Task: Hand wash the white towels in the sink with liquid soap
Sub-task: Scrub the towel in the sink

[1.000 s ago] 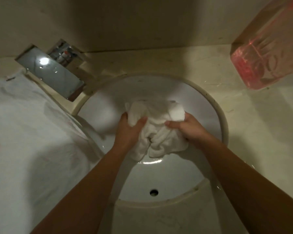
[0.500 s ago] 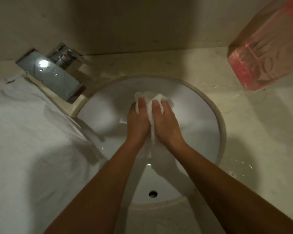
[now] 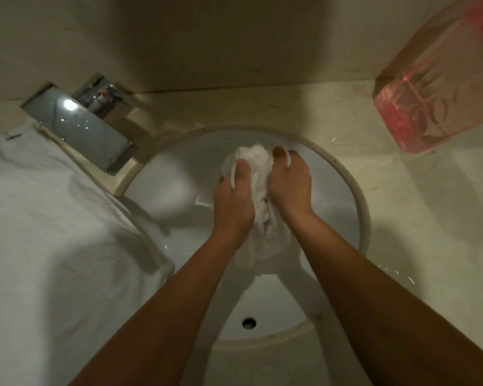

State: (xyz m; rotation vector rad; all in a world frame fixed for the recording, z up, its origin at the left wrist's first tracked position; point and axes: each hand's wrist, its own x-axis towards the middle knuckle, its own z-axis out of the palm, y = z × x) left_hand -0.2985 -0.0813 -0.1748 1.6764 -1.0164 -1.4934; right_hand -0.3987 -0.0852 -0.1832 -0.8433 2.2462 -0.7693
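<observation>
A small white towel (image 3: 258, 196) is bunched up over the round white sink (image 3: 357, 196). My left hand (image 3: 234, 201) grips its left side, with the thumb over the cloth. My right hand (image 3: 290, 188) grips its right side, fingers curled round the top fold. The towel's lower end hangs between my wrists toward the basin. A clear bottle of pink liquid soap (image 3: 441, 87) stands on the counter at the upper right.
A chrome tap (image 3: 78, 126) juts over the sink's upper left rim. A large white towel (image 3: 48, 240) with red embroidery covers the counter on the left and drapes over the rim. The overflow hole (image 3: 248, 322) sits near the sink's front. The beige counter (image 3: 418, 218) stretches right.
My hands spread the towel, pressed together on it, and now sit slightly apart, with more cloth showing between them and hanging below. They have shifted a little to the right.
</observation>
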